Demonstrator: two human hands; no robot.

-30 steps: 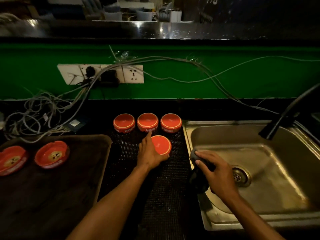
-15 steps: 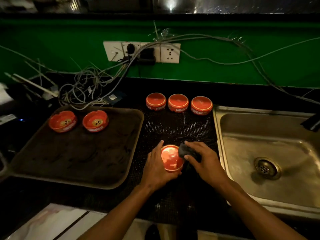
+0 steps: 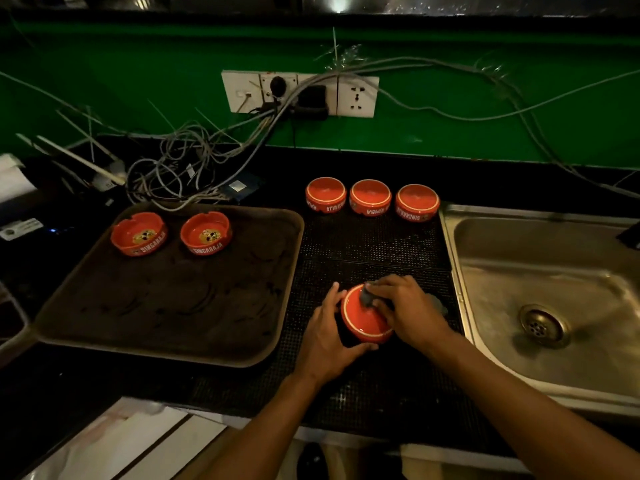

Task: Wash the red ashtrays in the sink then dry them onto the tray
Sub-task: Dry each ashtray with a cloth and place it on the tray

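Since before, our right hand [image 3: 408, 311] slid its dark cloth [image 3: 367, 299] onto the upturned round red ashtray [image 3: 363, 315] gripped by our left hand [image 3: 323, 336]; cloth mostly hidden.

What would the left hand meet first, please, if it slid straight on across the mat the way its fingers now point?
Probably the leftmost upturned ashtray in the back row; the left hand points up the mat, which looks bare until there, though depth is uncertain.

Faucet [image 3: 628, 237] cut by right edge; held ashtray [image 3: 363, 318] underside hidden.
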